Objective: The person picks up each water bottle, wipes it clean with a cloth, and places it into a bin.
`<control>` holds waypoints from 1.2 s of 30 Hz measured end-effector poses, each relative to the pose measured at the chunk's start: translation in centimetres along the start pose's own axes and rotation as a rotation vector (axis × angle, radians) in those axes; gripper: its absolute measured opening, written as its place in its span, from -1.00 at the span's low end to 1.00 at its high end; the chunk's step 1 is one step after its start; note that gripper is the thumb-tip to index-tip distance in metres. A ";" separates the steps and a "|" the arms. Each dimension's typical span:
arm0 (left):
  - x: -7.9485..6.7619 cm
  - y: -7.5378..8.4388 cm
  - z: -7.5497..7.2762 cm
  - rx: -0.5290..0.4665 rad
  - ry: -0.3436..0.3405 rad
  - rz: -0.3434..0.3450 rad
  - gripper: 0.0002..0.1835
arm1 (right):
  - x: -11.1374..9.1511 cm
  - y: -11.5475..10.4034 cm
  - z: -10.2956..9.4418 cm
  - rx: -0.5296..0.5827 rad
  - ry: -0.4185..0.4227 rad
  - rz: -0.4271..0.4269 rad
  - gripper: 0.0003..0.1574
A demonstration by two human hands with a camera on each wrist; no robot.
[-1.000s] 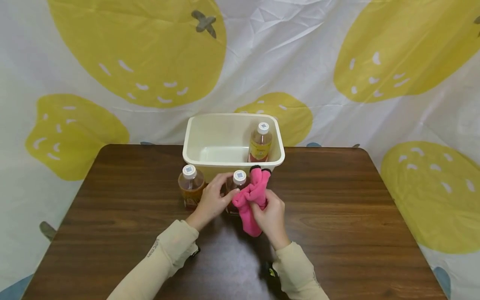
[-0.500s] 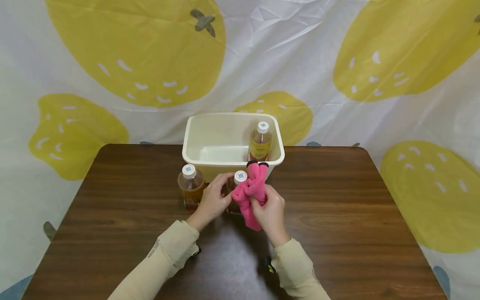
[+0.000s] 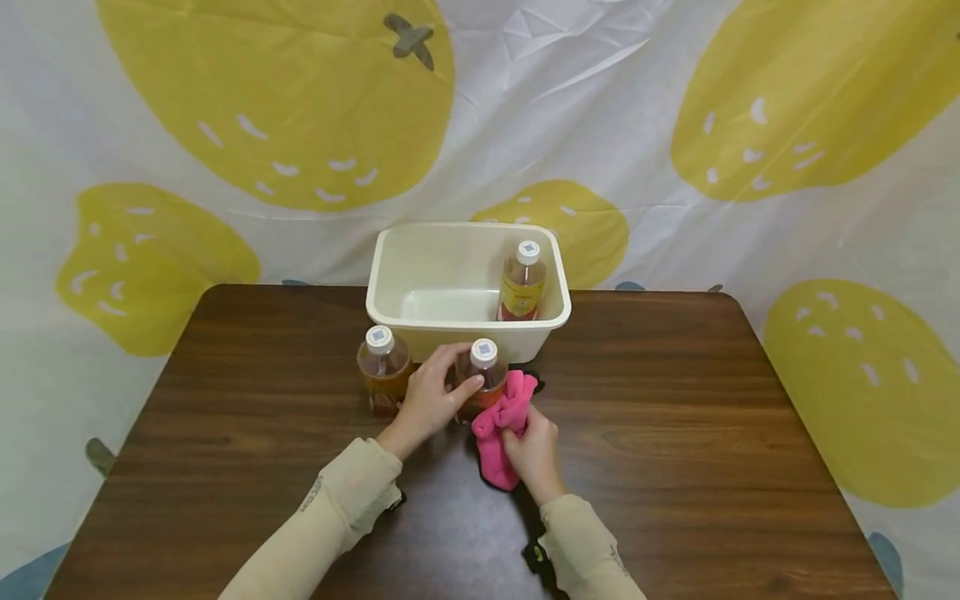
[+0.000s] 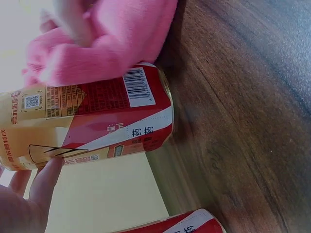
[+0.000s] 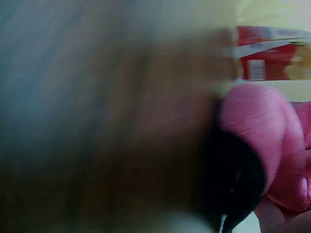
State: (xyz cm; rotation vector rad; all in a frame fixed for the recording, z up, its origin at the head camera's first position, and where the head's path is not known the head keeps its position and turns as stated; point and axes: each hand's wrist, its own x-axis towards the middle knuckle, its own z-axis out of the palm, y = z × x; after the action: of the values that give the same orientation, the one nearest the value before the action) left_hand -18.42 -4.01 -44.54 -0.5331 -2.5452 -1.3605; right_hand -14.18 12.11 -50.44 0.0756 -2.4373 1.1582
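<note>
In the head view my left hand (image 3: pixel 429 405) holds a white-capped drink bottle (image 3: pixel 486 377) upright on the table, thumb and fingers round its upper part. Its red, white and gold label (image 4: pixel 97 121) fills much of the left wrist view. My right hand (image 3: pixel 537 454) grips a bunched pink cloth (image 3: pixel 498 437) with black edging against the bottle's right side. The cloth covers part of the label. A similar bottle (image 3: pixel 384 379) stands just left of my left hand. Another bottle (image 3: pixel 522 287) is inside the cream plastic bin (image 3: pixel 457 323), at its right end.
The bin stands at the back of the dark wooden table (image 3: pixel 690 433), right behind the two front bottles. Behind the table hangs a white curtain (image 3: pixel 570 108) with yellow fruit shapes.
My right hand has brought the cloth down and toward me along the bottle's right side, uncovering more of the bottle's upper part. My left hand keeps its hold.
</note>
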 end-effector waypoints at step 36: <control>0.2 0.8 0.4 -0.033 0.075 -0.076 -0.36 | -0.1 -0.8 -3.0 0.053 0.012 -0.014 -0.84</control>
State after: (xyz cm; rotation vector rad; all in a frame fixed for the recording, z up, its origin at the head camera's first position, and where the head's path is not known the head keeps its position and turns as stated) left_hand -18.26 -3.22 -44.08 -0.3865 -2.5103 -1.4229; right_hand -12.83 13.82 -48.26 0.1009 -2.3923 1.2140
